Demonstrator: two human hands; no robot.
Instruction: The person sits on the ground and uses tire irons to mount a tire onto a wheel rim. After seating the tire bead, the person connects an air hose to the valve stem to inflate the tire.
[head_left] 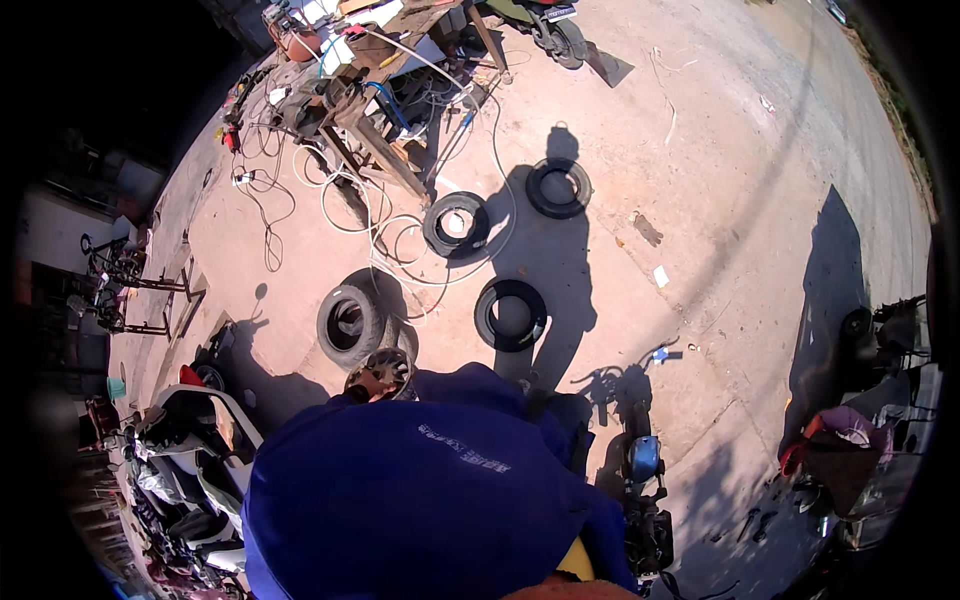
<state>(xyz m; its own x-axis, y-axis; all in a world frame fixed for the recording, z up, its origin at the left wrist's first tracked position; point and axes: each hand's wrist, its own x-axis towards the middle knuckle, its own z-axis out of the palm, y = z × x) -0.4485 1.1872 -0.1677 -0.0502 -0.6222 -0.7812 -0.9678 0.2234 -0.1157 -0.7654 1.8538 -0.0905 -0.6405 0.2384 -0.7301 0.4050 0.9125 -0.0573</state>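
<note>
My left hand (368, 387) is at the front left of my blue-clad body (420, 480), gripping a spoked metal wheel (398, 372), which is partly hidden by the clothing. Just beyond the wheel, stacked worn tyres (338, 330) lie on the ground. Three more black tyres rest farther out: one at center (510, 343), one among white hoses (440, 245) and one above right (560, 208). I cannot make out my right hand; a patch of skin at the bottom edge is too cropped to tell.
A cluttered workbench (385, 150) with coiled hoses stands ahead, near a parked scooter (560, 40). Scooter bodies (195, 470) crowd the left, beside metal stands (150, 282). A motorbike (645, 500) is close on my right; more vehicles and loose tools (760, 525) are farther right.
</note>
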